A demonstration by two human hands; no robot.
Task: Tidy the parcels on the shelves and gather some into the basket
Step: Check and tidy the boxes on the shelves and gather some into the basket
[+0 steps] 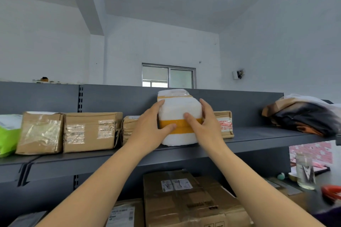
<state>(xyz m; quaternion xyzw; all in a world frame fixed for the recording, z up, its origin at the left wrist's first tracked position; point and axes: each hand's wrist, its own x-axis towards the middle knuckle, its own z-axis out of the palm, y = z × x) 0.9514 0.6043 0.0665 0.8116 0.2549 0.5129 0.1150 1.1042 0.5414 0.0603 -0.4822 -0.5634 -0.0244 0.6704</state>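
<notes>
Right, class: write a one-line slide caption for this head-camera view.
Both hands, left and right, grip a white foam parcel with yellow tape on the grey shelf among cardboard boxes.

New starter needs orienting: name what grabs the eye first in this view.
First, the white foam parcel banded with yellow tape, standing mid-shelf on the upper grey shelf, clasped by the left hand and right hand. Next, the brown cartons lined up to its left, and the bright green bag at the far left edge.
</notes>
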